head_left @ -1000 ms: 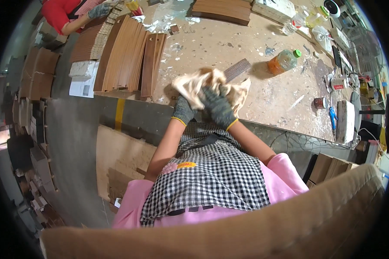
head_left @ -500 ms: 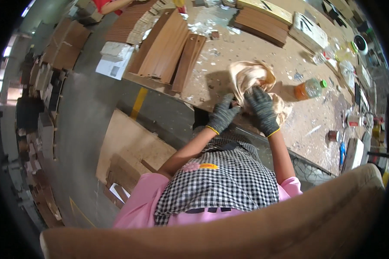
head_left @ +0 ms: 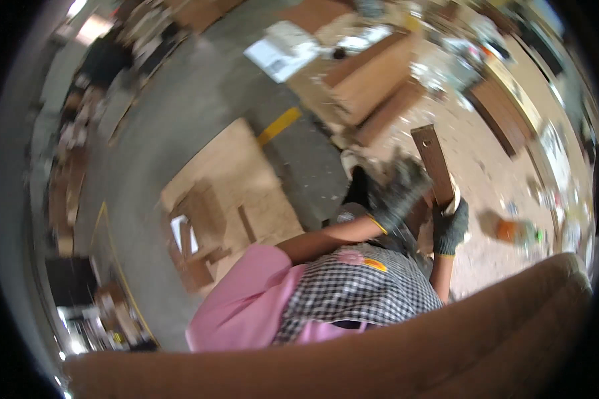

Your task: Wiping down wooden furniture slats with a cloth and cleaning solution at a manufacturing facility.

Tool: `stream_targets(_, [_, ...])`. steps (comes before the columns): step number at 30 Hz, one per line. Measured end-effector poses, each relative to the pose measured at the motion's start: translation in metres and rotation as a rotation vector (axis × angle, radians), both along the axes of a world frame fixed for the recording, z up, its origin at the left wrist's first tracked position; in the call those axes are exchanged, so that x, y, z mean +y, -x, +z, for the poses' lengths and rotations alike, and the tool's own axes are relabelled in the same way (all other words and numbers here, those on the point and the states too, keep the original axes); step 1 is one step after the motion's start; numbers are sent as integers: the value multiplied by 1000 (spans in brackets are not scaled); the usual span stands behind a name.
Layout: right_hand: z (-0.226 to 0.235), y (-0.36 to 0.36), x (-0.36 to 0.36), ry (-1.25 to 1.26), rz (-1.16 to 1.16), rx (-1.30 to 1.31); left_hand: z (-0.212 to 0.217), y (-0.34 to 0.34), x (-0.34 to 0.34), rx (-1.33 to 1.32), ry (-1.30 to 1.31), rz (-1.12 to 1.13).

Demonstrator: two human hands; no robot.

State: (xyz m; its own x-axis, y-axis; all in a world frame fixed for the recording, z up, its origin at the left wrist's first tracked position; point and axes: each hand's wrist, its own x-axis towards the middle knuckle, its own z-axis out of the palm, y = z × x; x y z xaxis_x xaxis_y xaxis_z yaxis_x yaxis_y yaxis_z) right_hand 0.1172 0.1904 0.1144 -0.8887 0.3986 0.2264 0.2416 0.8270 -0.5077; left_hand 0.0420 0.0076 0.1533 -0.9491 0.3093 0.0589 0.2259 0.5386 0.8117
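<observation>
Brown slat (head_left: 432, 161) gripped by its near end in the right hand (head_left: 450, 229), above the table (head_left: 476, 189).
Right fingers, in a dark knit glove, were wrapped round the slat, which slanted outward past them, a round hole near its far end; pale cloth (head_left: 454, 193) showed at the slat's right edge, against the same fingers. Left hand (head_left: 399, 193), gloved alike, was blurred just left of the slat; could not tell whether its fingers were closed or touching the wood. Bottle (head_left: 512, 231) of orange liquid, green-capped, lay right of the right fingers. Beyond the left fingers: a stack of brown boards (head_left: 378, 76); farther out and right of the right fingers, a second brown stack (head_left: 498, 116). Plywood sheet (head_left: 263, 183) was well left of the left fingers, on the floor (head_left: 173, 133).
</observation>
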Motion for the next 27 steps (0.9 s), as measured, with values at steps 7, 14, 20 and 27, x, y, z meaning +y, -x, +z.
stream_targets(7, [-12,5,-29,-33,77,52,-37,-15,48,-455,-710,277])
stream_targets(14, [-19,-6,-14,113,111,62,-35,5,71,-115,-396,422])
stream_targets(20, [52,-12,23,119,215,-166,7,36,92,-194,-653,178])
stream_targets(27, [-32,-113,56,139,-300,24,-1,109,26,222,-50,42])
